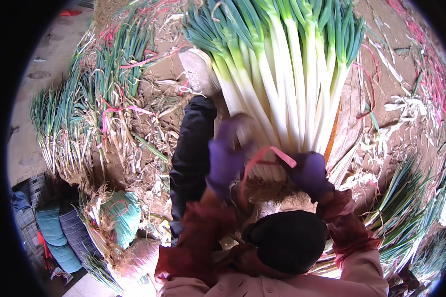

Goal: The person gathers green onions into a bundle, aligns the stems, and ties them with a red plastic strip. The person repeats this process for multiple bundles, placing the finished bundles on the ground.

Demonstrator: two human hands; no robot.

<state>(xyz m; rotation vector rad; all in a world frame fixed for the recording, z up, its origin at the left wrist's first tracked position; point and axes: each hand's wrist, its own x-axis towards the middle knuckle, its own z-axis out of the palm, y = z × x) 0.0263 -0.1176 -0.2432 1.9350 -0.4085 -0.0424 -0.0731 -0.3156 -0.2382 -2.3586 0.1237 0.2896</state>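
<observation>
A thick bundle of large green onions (278, 92) lies before me, green leaves pointing away and roots (271, 191) towards me. Around its lower white stalks runs a pink tie strip (258, 159), with a loop standing up in front. My right hand (310, 172), in a purple glove, is closed at the bundle's lower right, on the strip; its fingertips are partly hidden. To the left of the stalks is my left hand (226, 163), also gloved in purple and blurred by motion. Its thumb and fingers are apart, with nothing visible between them.
Beside the bundle are a dark trouser leg (193, 148) and a laced shoe (199, 70). Smaller onions (115, 70) lie at left among dry peelings (148, 185); more onions (401, 208) are at right. A green bag (124, 215) sits lower left. A black round shape (288, 241) covers part of my lap.
</observation>
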